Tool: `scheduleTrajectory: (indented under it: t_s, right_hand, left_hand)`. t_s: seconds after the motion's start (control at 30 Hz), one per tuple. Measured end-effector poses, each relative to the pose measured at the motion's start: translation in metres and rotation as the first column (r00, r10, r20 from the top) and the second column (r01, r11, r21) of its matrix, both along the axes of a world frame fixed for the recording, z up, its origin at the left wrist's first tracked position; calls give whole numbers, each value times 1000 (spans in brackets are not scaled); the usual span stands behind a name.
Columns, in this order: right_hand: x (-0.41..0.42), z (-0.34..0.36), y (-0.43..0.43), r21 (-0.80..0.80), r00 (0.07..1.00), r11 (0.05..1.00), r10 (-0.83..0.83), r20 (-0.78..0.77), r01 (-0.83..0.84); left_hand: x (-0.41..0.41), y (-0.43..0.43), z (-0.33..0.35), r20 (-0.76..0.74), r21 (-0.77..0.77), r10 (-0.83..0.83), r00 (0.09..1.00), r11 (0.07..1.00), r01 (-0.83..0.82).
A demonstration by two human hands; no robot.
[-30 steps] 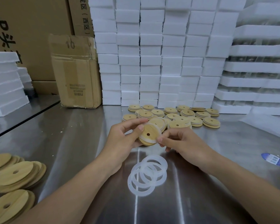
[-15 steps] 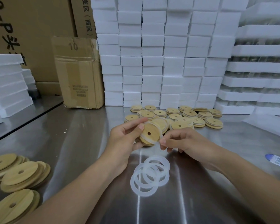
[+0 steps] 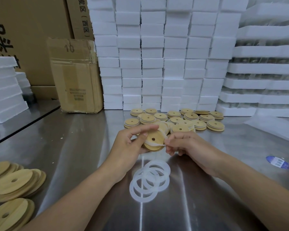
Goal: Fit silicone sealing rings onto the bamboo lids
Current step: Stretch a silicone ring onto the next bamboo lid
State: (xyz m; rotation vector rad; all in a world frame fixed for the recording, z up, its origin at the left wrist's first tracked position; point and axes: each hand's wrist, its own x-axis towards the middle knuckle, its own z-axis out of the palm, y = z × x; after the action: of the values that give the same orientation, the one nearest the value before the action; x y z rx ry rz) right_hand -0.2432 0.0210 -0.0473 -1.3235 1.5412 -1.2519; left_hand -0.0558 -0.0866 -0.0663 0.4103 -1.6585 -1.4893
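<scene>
The lid (image 3: 157, 136) is held up off the table (image 3: 77, 140), tilted, its face with the small hole turned toward the person. The left hand (image 3: 128, 145) grips it by the left edge: the forefinger reaches over the top rim, the thumb presses on the face just left of the hole, and the other fingers curl behind. A ring (image 3: 157, 144) sits partly on the lid, a white strip crossing the lower face and running up the right rim. The right hand (image 3: 188, 145) pinches that strip at the lid's right edge between thumb and forefinger, with the rest of the fingers curled under.

Just nearer than the hands, loose rings (image 3: 149, 180) lie overlapping on the table. Beyond the hands is a heap of far lids (image 3: 195, 120), several with a white band round the edge. Bare lids (image 3: 15, 184) sit in low stacks at the near left. At the far side stand a carton (image 3: 75, 75) and a wall of foam blocks (image 3: 157, 55), and off to the right lies a blue label (image 3: 277, 162).
</scene>
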Motion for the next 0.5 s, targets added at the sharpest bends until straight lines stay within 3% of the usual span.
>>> scheduleTrajectory:
  t_s: [0.3, 0.5]
  right_hand:
    - [-1, -3, 2, -39, 997, 998, 35, -75, -38]
    - [1, -5, 0, -64, 994, 997, 28, -108, -35]
  left_hand:
    - [0, -2, -1, 41, 6, 26, 999, 1000, -26]
    - [-1, -4, -2, -17, 91, 65, 998, 994, -63]
